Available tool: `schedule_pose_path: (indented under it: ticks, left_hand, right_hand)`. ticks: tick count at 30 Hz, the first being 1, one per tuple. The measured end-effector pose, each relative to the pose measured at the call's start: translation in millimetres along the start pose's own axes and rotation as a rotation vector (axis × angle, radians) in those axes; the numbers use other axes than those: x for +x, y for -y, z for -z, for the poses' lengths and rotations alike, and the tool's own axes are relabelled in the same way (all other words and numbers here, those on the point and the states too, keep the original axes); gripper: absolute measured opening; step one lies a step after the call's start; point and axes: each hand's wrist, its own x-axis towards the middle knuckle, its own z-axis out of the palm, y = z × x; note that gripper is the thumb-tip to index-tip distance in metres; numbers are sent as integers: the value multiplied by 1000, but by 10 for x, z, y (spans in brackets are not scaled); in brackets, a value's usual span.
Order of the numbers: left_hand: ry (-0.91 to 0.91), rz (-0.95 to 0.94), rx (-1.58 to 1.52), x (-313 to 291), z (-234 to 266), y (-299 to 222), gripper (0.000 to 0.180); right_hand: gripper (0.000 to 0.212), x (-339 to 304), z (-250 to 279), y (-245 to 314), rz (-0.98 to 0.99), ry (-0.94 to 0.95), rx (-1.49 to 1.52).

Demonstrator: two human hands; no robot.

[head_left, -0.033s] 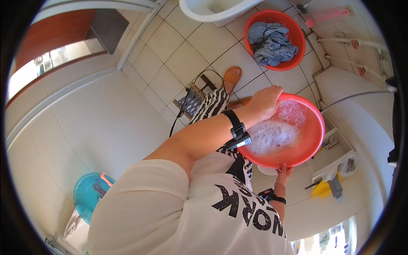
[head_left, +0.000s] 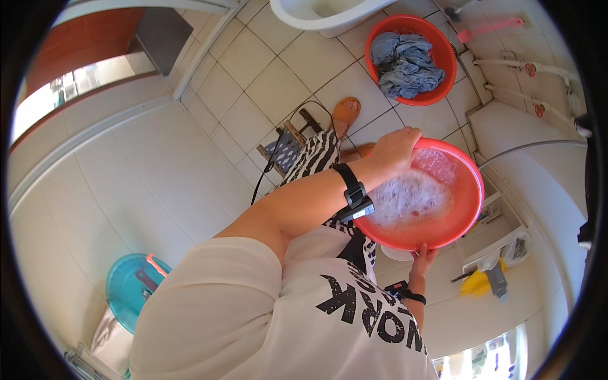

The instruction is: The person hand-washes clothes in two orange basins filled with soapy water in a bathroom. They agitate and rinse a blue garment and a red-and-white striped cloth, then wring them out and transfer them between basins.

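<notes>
A red plastic basin (head_left: 465,218) with foamy white suds (head_left: 410,197) in it is held up in front of me. My left hand (head_left: 398,151) is closed over its rim at the upper left, a black band with a small device on that wrist. On the lower rim, the fingers of my right hand (head_left: 423,256) grip from outside; part of that hand is hidden under the basin. A second red basin (head_left: 448,60) stands on the tiled floor beyond, with bunched grey-blue cloth (head_left: 406,65) in it.
A white toilet (head_left: 323,16) is at the top. Beside my legs stands a low stool (head_left: 285,147). Pipes with red valves (head_left: 531,69) and a grey hose (head_left: 532,144) run along the right wall, near a white shelf (head_left: 497,247). A teal basin (head_left: 123,294) lies at lower left.
The foam inside the held basin has shifted slightly. Both hands keep their grip on the rim in the same places.
</notes>
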Motion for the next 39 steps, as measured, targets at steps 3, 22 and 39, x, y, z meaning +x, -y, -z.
schedule_pose_path:
  ticks: [3,22,39]
  left_hand:
    - [-159,90,14,47,414,284,21]
    - [-182,132,269,672,403,-224,28]
    - [163,-150,381,1702,-2154,-1024,24]
  right_hand:
    - [29,168,-256,479,109,92,-104]
    - [22,598,268,1540,307,174,-169]
    - [19,2127,1851,126,318,-30,206]
